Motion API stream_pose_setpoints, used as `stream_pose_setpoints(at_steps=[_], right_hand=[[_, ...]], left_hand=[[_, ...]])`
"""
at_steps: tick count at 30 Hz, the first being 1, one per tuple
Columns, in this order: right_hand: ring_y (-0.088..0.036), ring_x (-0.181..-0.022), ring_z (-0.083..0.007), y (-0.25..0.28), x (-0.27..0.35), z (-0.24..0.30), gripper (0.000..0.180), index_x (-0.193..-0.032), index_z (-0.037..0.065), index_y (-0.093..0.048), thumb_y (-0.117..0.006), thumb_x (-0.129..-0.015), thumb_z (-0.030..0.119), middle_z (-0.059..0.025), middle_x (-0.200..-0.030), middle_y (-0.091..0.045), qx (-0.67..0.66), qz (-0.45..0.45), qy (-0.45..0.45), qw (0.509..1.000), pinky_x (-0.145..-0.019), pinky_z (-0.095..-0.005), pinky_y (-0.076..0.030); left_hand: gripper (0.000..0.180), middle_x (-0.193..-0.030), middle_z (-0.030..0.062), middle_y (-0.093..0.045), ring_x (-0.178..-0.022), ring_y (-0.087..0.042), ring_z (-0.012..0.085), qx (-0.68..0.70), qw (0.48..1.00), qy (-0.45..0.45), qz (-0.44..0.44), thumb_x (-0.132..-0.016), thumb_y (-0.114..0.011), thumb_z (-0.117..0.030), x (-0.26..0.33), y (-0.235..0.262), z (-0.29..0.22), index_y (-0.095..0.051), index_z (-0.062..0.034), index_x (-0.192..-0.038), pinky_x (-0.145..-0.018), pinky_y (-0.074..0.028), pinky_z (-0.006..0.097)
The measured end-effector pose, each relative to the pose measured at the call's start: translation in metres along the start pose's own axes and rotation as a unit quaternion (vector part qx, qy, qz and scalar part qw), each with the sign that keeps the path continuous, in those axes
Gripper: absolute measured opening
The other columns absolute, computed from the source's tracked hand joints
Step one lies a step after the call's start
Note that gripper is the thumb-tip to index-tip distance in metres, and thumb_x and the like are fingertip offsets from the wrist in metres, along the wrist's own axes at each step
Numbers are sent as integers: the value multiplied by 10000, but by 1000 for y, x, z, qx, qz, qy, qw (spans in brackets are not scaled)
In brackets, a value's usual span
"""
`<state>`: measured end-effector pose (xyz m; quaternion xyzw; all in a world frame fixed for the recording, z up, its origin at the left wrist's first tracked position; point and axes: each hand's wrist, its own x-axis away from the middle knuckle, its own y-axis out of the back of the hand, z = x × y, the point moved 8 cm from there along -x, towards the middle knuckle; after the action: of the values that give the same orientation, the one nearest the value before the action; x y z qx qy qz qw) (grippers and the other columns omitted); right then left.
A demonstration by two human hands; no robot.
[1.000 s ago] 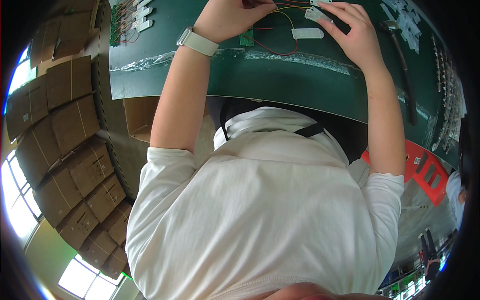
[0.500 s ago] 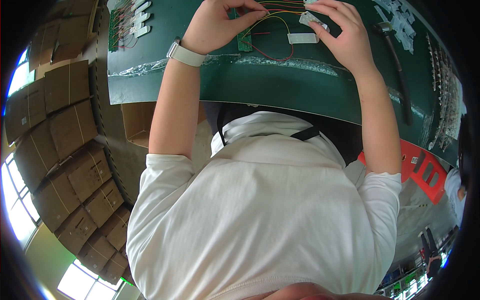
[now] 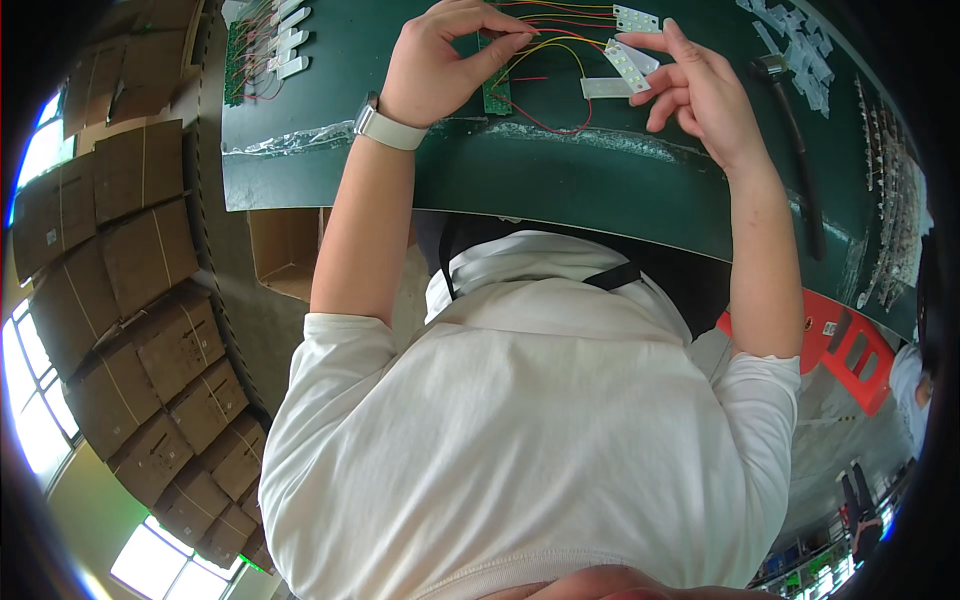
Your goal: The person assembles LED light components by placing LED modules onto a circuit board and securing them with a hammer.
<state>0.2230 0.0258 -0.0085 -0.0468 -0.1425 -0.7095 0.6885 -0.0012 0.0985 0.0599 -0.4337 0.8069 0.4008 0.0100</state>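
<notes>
My left hand is closed, thumb and forefinger pinching thin red and yellow wires beside a narrow green circuit board. The wires run right to small white boards dotted with lights. One such light board lies tilted, overlapping white strips beneath it. Another light board sits above it. A plain white strip lies flat just below. Fingers spread, my right hand is open at the right of these boards; whether a fingertip touches the tilted one, I cannot tell.
On the green table, a finished-looking cluster of white strips wired to a green board lies left. A black-handled hammer, clear plastic pieces and rows of wired parts lie right. Stacked cartons and a red stool stand around.
My right hand has let go of the tilted light board and drawn back, fingers spreading. The board now lies with its lights facing up. My left hand keeps its pinch.
</notes>
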Motion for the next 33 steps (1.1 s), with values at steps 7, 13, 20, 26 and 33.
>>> stream_pose_setpoints(at_steps=[7, 13, 20, 26, 33], right_hand=[[-619, -484, -84, -7, 3, -12, 710, -1397, 48, -623, -351, -1082, 623, -69, -742, -671, -101, 84, -55, 990, -352, -155, -333], [-600, -494, -61, -22, 9, -10, 616, -1380, 24, -621, -370, -1115, 521, -31, -741, -682, -166, 203, -91, 961, -378, -155, -378], [-701, -830, -60, 21, -19, -32, 314, -1257, 30, -686, -616, -1061, 265, -34, -974, -734, -250, 102, -12, 963, -649, -160, -533], [-724, -945, -104, 22, -20, -29, 273, -1204, 44, -716, -648, -1045, 255, -59, -1086, -750, -162, 24, -21, 986, -754, -191, -550], [-719, -955, -131, 20, -16, -14, 257, -1216, 16, -713, -723, -986, 133, -70, -1078, -747, -127, -43, 103, 986, -846, -242, -567]], left_hand=[[82, -852, 95, -717, -818, -641, 255, -16, 999, -10, -26, -869, -785, -50, 0, 3, 0, -779, -33, -949, -759, -507, 354], [90, -850, 91, -718, -825, -645, 256, -8, 999, -16, -29, -858, -795, -50, 3, 1, 4, -780, -37, -946, -767, -509, 353], [85, -858, 89, -728, -823, -646, 249, -9, 999, -36, -24, -844, -794, -39, 0, 0, -3, -787, -44, -928, -763, -510, 351], [104, -862, 92, -735, -820, -643, 255, -35, 999, -27, -6, -829, -801, -41, 0, 0, -5, -792, -52, -932, -761, -514, 354], [105, -859, 100, -737, -799, -642, 262, -48, 998, -40, -3, -826, -804, -43, -4, -4, -8, -793, -50, -930, -747, -520, 362]])
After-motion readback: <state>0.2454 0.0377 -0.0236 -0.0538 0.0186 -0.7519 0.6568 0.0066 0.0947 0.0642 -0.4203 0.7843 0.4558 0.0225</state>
